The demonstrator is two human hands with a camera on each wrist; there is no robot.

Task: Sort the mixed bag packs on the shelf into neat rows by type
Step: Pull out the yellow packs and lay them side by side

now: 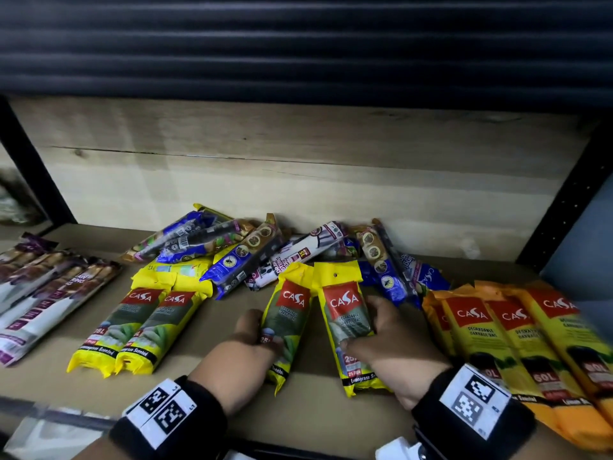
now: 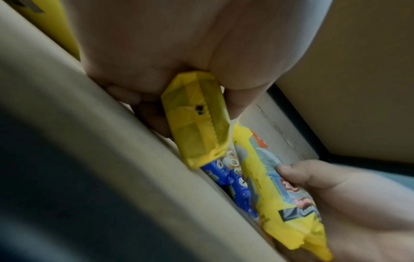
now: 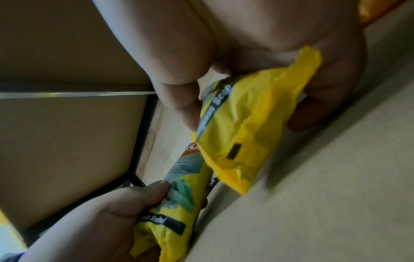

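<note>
Two yellow CASA garbage bag packs are being held at the lower centre of the head view, just above the wooden shelf. The left pack is being gripped by the left hand, thumb on its printed face and fingers curled beneath. The right pack is being clasped by the right hand, thumb pressing its lower front, fingers wrapped behind.

At lower left, a pair of matching yellow packs is lying side by side; that row is judged to be where both are being taken. At far left, purple-and-white packs are lined up, at lower right orange 60L packs, and the unsorted heap is lying against the back wall at centre.

The packs are judged to be light and soft, with slick film wrapping over rolled bags inside, so some sagging and slipping is being expected. Hold is best taken around the firm middle, where the roll sits, rather than at the limp crimped ends.
</note>
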